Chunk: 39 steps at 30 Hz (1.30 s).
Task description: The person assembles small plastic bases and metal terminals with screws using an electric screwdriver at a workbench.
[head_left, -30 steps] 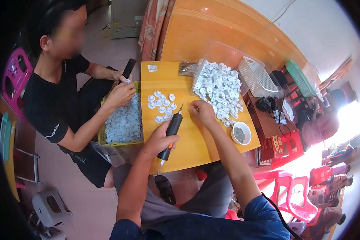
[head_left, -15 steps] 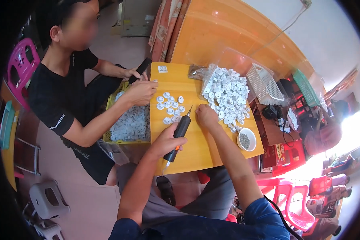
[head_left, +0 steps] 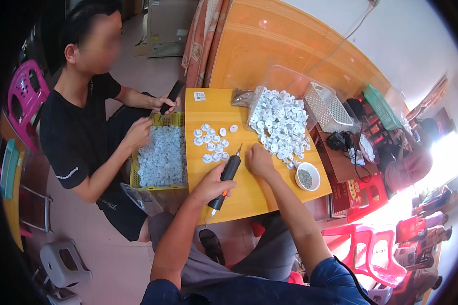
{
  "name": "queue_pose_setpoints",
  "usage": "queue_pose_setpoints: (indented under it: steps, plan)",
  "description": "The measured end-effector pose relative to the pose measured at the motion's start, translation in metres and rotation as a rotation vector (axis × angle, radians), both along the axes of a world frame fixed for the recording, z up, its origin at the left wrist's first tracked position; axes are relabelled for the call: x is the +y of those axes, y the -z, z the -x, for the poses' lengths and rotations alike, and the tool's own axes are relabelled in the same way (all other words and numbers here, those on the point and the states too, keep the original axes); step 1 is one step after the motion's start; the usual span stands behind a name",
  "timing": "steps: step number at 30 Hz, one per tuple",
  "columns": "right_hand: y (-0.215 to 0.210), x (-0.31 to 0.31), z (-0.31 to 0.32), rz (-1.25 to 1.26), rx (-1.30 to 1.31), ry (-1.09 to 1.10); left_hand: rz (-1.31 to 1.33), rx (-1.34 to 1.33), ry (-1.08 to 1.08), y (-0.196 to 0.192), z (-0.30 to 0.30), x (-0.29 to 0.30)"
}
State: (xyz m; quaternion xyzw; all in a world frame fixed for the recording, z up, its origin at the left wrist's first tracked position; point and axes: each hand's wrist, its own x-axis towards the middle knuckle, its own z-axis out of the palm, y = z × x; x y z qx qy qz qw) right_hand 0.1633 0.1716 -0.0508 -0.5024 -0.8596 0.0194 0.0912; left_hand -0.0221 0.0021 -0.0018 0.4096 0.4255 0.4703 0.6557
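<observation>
My left hand (head_left: 212, 185) is wrapped round a black electric screwdriver (head_left: 231, 169), its thin metal bit slanting up and away over the yellow table. Just right of the bit, my right hand (head_left: 260, 161) rests on the table with its fingers curled closed. Whatever the fingers may hold is hidden. Beyond the screwdriver lies a loose group of small white round plastic parts (head_left: 210, 147). A heap of similar white parts (head_left: 280, 119) spills from a clear plastic bin (head_left: 282, 74) toward my right hand. Nearer on the right stands a white bowl (head_left: 315, 181) of small metal pieces (head_left: 305, 178).
At the left, a co-worker (head_left: 81, 132) holds a black tool (head_left: 172, 96) above a yellow basket (head_left: 135, 175) filled with white parts. Beyond the right table edge are a white perforated basket (head_left: 331, 109), a green basket (head_left: 381, 108) and red chairs (head_left: 359, 249).
The co-worker's hands have drawn back from the table edge to above the yellow basket. One more white part lies at the right of the loose group. My right hand has shifted slightly nearer me.
</observation>
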Motion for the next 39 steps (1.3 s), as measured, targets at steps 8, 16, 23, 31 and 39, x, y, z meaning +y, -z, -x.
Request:
queue_pose_setpoints:
  steps: [8, 16, 23, 31, 39]
  plan:
    - [0.011, -0.042, -0.034, 0.761, 1.429, 0.125, 0.007, 0.060, 0.076, 0.008, -0.017, 0.003]
    - [0.013, -0.045, -0.049, 0.911, 1.684, 0.173, 0.005, 0.121, 0.155, 0.020, -0.034, 0.003]
    - [0.016, -0.040, -0.054, 0.970, 1.765, 0.164, 0.022, 0.135, 0.165, 0.022, -0.039, 0.001]
    - [0.013, -0.040, -0.058, 1.039, 1.751, 0.085, 0.026, 0.197, 0.210, 0.025, -0.040, 0.000]
    - [0.008, -0.040, -0.061, 1.067, 1.690, 0.030, 0.031, 0.201, 0.205, 0.020, -0.040, -0.001]
